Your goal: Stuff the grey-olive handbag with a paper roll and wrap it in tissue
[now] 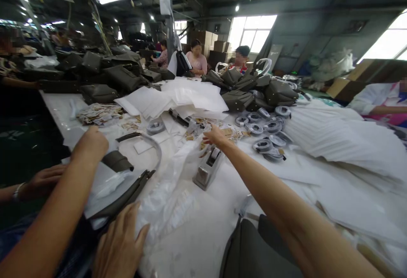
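Note:
My left hand lies flat at the table's near edge, fingers stretched out, beside clear plastic bags and a dark olive handbag. My right hand reaches over a heap of brown paper tags with strings, its fingers partly spread. Whether the fingertips touch a tag is too small to tell. Just below that hand stands a grey tape dispenser. Another dark handbag sits under my right forearm.
A co-worker's fist and braceleted hand are close on the left. White foam sheets are stacked mid-table, with more sheets at right. Wrapped grey straps lie coiled near piled handbags. Other people work beyond.

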`<control>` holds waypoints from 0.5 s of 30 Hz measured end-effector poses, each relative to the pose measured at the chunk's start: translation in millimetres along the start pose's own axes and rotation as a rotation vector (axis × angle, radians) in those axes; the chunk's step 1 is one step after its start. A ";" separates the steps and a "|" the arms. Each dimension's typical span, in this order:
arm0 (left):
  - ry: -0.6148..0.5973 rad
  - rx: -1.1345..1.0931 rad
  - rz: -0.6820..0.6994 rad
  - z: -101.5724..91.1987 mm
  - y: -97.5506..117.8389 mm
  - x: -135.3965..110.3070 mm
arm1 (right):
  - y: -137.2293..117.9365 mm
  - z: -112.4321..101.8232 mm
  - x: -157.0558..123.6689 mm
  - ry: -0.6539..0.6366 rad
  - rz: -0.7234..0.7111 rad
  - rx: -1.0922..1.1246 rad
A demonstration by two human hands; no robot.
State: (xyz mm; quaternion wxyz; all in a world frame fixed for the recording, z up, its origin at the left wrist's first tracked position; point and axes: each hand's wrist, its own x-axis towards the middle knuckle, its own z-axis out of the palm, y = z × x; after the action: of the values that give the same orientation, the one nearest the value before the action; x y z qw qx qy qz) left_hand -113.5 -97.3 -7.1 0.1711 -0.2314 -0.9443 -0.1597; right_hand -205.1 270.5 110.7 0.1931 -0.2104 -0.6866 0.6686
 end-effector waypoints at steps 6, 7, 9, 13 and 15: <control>0.107 -0.142 0.326 -17.6 49.2 -0.2 | -48.2 -110.9 -27.6 0.206 -0.057 -0.108; 0.083 -0.230 0.381 -20.1 62.3 0.5 | -55.3 -135.6 -43.8 0.216 -0.072 -0.141; 0.018 -0.408 0.494 -23.4 93.2 0.7 | -65.6 -182.5 -87.9 0.221 -0.113 -0.221; -0.133 -0.652 0.724 -26.2 157.3 -2.7 | -72.2 -245.6 -211.5 0.239 -0.088 -0.377; -0.211 -0.683 0.824 -30.5 180.7 -1.6 | -67.2 -257.3 -279.7 0.188 -0.012 -0.455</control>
State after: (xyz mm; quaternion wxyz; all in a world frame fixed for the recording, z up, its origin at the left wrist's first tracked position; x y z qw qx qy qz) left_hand -15.7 42.5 59.6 0.0388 -0.6394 -0.6821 -0.3528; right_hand 167.5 331.6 190.5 0.2077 -0.3056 -0.7998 0.4731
